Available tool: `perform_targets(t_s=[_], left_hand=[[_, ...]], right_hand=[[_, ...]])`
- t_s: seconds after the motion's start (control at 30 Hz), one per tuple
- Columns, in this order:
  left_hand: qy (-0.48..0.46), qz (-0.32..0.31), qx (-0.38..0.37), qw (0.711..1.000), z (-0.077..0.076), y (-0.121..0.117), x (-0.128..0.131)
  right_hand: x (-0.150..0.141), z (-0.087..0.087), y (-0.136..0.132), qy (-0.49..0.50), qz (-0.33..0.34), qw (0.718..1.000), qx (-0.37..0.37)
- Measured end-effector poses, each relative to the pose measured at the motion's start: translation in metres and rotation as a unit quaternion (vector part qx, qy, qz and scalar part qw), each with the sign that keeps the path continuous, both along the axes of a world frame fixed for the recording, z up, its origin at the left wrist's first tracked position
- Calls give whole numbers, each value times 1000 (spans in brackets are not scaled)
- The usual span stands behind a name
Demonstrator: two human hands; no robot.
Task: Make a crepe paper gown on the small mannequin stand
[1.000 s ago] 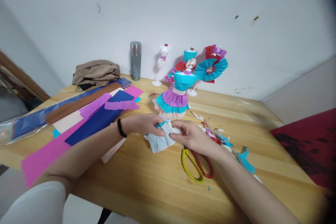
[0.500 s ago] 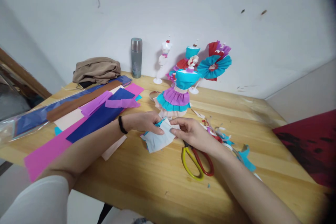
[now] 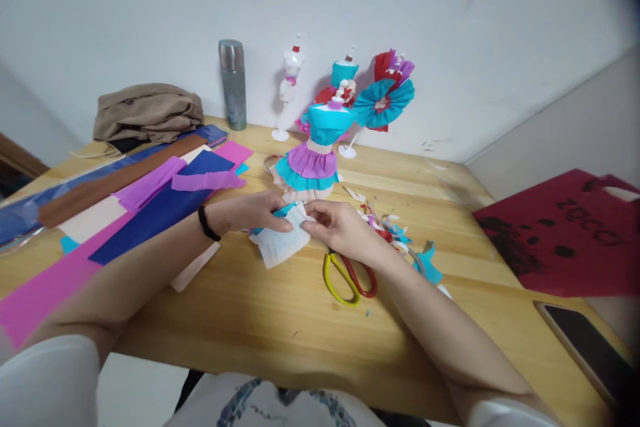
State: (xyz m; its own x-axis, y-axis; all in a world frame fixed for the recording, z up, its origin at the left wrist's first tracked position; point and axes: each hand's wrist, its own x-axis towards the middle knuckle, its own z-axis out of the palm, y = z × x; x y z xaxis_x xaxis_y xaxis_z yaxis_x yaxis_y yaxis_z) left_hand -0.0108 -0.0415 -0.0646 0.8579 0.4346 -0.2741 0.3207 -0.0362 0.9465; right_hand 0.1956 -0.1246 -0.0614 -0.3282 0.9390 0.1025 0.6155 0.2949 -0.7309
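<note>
Between my hands is a small pale sheet (image 3: 281, 245), paper or thin cloth, with turquoise material showing along its far edge. My left hand (image 3: 256, 211) pinches it from the left, thumb on top. At its upper right corner, my right hand (image 3: 336, 227) grips it between thumb and fingers. Just beyond stands a mini dress form (image 3: 327, 123) in a turquoise top and a ruffled skirt of purple, turquoise and cream. Scissors (image 3: 350, 283) with one yellow and one red handle lie below my right hand, their blades partly hidden by it.
Coloured crepe strips (image 3: 150, 213) spread over the left side. A steel flask (image 3: 233, 87), brown cloth (image 3: 147, 112) and more dress forms (image 3: 293, 77) stand along the wall. Scraps (image 3: 425, 263) lie right of my hand, with a red bag (image 3: 560, 233) and a phone (image 3: 585, 347) farther right.
The view has turned right and down, bringing the phone and more of the red bag into sight. Both hands still hold the pale sheet in much the same way.
</note>
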Motion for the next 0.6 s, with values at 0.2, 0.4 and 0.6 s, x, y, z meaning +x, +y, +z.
perform_targets(t_s=[0.2,0.4,0.6], left_hand=[[11,5,-23,1000,2,-2,0],[56,10,14,998,0,-4,-1],[6,18,-26,999,2,-5,0]], right_hand=[[-2,6,-4,-42,-44,997,50],[-5,10,-7,-59,-60,995,62],[-5,9,-4,-79,-60,994,49]])
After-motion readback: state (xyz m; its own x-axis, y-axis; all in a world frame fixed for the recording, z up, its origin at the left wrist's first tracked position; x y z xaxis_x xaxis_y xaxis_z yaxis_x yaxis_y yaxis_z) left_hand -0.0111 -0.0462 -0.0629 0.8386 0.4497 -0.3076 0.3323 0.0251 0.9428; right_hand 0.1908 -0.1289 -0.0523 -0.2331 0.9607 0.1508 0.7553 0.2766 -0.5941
